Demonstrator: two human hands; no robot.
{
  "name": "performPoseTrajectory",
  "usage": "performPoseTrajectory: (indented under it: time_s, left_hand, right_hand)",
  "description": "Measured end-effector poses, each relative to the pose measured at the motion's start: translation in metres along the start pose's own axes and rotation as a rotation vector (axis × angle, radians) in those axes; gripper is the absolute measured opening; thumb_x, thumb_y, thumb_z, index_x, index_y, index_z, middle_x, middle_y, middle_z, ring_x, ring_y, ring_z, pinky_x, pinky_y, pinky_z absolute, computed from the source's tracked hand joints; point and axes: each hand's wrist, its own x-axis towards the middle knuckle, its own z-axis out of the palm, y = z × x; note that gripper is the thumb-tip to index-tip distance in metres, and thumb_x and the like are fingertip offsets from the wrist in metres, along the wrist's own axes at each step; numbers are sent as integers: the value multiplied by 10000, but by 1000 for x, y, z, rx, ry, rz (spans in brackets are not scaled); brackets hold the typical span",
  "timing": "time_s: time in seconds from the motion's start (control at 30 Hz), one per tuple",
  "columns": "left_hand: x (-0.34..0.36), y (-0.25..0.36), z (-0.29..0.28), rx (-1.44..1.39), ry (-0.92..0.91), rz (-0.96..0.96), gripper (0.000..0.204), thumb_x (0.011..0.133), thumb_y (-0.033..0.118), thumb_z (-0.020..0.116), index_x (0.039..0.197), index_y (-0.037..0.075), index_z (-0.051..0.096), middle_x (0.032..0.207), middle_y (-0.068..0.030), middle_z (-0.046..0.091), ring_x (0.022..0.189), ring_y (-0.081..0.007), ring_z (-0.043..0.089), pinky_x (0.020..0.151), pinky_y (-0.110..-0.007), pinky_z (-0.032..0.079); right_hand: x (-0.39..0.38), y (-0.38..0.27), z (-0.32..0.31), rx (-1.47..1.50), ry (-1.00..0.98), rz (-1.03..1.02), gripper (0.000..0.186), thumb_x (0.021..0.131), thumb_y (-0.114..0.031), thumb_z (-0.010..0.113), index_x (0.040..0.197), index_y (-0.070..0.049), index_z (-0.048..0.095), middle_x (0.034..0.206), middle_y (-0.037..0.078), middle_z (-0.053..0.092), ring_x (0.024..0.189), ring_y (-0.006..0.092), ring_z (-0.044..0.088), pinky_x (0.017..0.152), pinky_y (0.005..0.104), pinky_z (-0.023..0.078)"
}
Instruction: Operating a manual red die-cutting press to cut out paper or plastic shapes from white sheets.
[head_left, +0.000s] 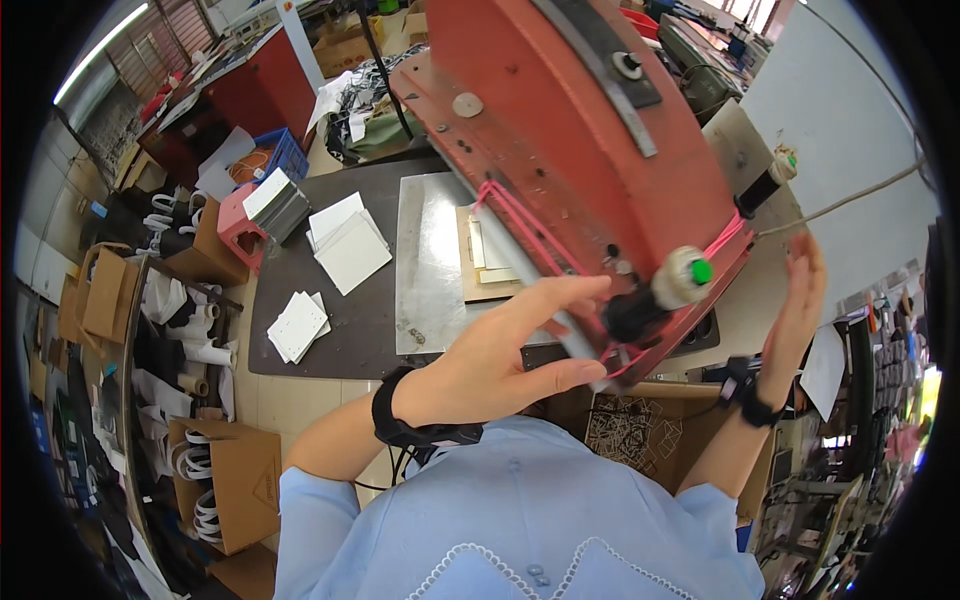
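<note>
Red press head (590,130) filled the upper middle of the view, swung out over a dark bench mat (330,330). On the mat lay a clear metal plate (425,260), and on it, partly under the head, a tan cutting board (480,270) carrying pale sheet pieces.

Left hand (500,360) was raised at the near edge of the head, fingers extended and loosely curled toward a grey handle bar (575,345); touching or just short of it, could not tell, and nothing was clamped. Right hand (795,310) was up and flat, fingers spread, holding nothing, just right of the green-tipped knob (685,275) and apart from it.

Judged step: positioning the head over the board, hands at the controls. Next move would likely call for a firm hold on the bar and both hands kept out from under the head.

White card stacks (345,245) sat far left on the mat, another stack (297,325) nearer.

Hidden: the underside of the head and most of the board. Right edge of the scene was warped, and clutter there unreadable.
</note>
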Motion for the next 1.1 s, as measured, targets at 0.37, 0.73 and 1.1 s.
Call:
performPoseTrajectory:
  time_s: [0.37, 0.73, 1.1]
  left_hand:
    - [-30, 14, -9, -301, 515, 12, 656, 981, 615, 327, 1132, 3, 507, 861, -130, 632, 851, -222, 619, 844, -343, 480]
    - [-59, 22, -44, -329, 822, -52, 416, 922, 408, 466, 992, 5, 544, 731, -100, 576, 724, -192, 557, 720, -319, 442]
    - [-67, -5, -40, -304, 825, -57, 391, 921, 409, 460, 914, 24, 528, 668, -86, 515, 639, -198, 517, 659, -330, 428]
  right_hand:
    - [42, 2, 56, 493, -5, 158, 501, 1054, -395, 397, 1239, 47, 541, 924, 99, 649, 898, 163, 610, 893, 298, 463]
    - [4, -27, 76, 738, -150, 201, 277, 923, -205, 488, 1023, 36, 582, 714, 95, 595, 605, 143, 563, 680, 311, 518]
    - [-12, -11, 83, 693, -131, 251, 236, 913, -211, 483, 878, 7, 566, 649, 82, 560, 559, 137, 538, 627, 291, 503]
